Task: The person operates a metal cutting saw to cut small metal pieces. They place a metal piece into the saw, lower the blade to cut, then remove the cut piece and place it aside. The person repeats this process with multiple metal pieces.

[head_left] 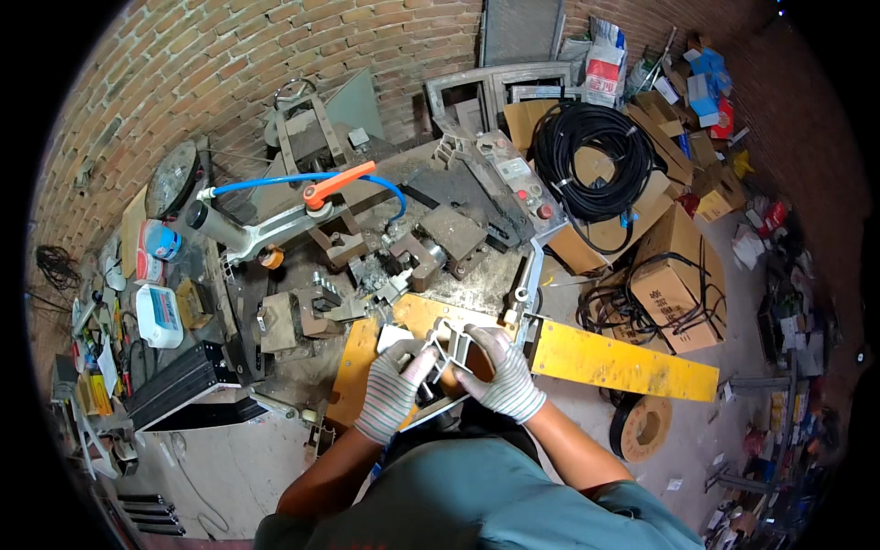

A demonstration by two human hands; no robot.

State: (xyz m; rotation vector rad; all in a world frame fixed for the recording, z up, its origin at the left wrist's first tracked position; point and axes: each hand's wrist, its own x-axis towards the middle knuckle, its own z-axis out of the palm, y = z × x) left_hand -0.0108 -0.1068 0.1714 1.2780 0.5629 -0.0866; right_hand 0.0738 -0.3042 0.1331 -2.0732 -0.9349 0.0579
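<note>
Both my hands wear striped knit work gloves and come together near the front edge of the machine bench. My left hand [394,387] closes on the left side of a short silver metal profile piece [456,346] with open hollow sections. My right hand [504,378] grips the same piece from the right, its fingers bent over the upper end. Beneath and behind the piece is a yellow plate [431,313] on the bench. Just beyond stands a greasy clamping fixture [423,261] with metal blocks, strewn with shavings.
An orange lever [339,185] on a metal arm and a blue air hose [266,181] stand over the machine. A yellow bar [623,359] juts out rightward. Behind it are a button panel [522,188], coiled black hose [594,151] and cardboard boxes [678,280]. A white jug [159,316] stands left.
</note>
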